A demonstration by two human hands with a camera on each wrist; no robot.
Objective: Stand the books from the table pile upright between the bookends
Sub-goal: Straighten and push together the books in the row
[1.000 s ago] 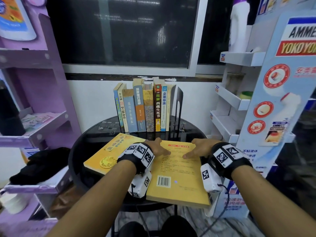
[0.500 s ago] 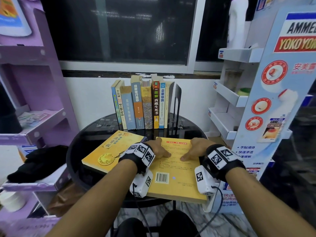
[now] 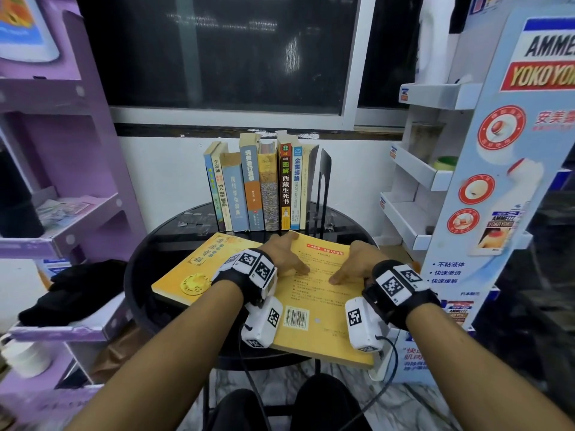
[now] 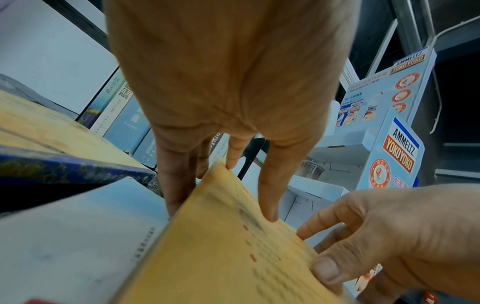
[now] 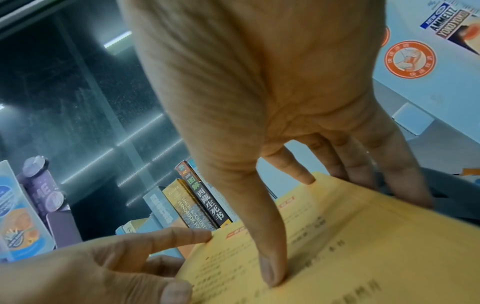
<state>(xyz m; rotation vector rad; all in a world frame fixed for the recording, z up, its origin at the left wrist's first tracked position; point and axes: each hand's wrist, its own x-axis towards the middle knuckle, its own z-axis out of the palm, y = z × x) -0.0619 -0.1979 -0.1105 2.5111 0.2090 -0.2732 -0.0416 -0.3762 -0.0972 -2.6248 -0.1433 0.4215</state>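
A yellow book with a barcode lies at the front of the round black table, its far edge tilted up. My left hand grips its left edge, thumb on the cover and fingers underneath. On the right edge my right hand holds it the same way, its thumb pressing the cover. A second yellow book lies flat to the left. Several books stand upright at the back against a black bookend. A pale book lies under the held one.
A purple shelf unit stands close on the left with a black cloth on it. A white and blue display rack stands close on the right. A small gap separates the last upright book from the black bookend.
Both hands have kept their hold on the yellow book. Its far edge has come up and closer to the row of standing books.
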